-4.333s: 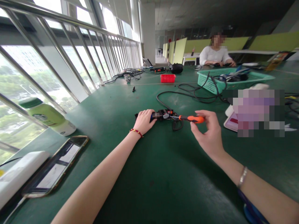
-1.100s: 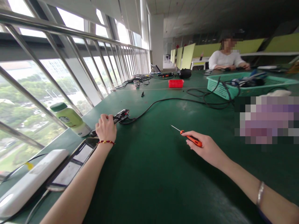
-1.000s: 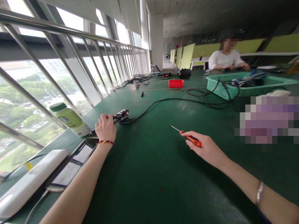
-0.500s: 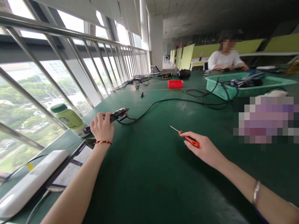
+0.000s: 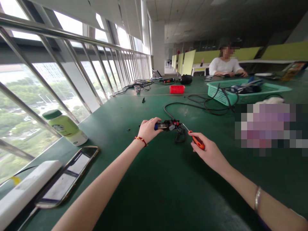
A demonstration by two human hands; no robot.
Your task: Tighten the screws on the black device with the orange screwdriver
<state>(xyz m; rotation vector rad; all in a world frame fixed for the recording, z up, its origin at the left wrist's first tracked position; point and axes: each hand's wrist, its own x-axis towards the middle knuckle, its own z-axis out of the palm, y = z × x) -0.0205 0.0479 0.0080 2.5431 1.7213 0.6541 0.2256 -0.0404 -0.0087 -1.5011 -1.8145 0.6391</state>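
My left hand (image 5: 149, 130) is closed around a long black corded device (image 5: 166, 125) whose right end shows bare parts, red bits and loose wires. A blue section shows beside my fingers; the exact kind of device I cannot make out. My right hand (image 5: 208, 147) grips an orange and black screwdriver (image 5: 197, 140), its thin shaft pointing up and left. The screwdriver's tip is very close to the device's exposed end; whether they touch I cannot tell. From that end a black cord (image 5: 178, 103) runs across the green table (image 5: 154, 192).
At left are a green-capped bottle (image 5: 66, 128), a phone (image 5: 69, 178) and a white power strip (image 5: 31, 192) by the railing. Farther off stand a red box (image 5: 177, 89) and a teal basket (image 5: 216, 93) with cables. A co-worker (image 5: 225, 65) sits across the table.
My left hand has carried the black device rightward, away from the bottle, to the screwdriver's tip. My right hand has stayed nearly in place, still holding the screwdriver. The view has shifted slightly.
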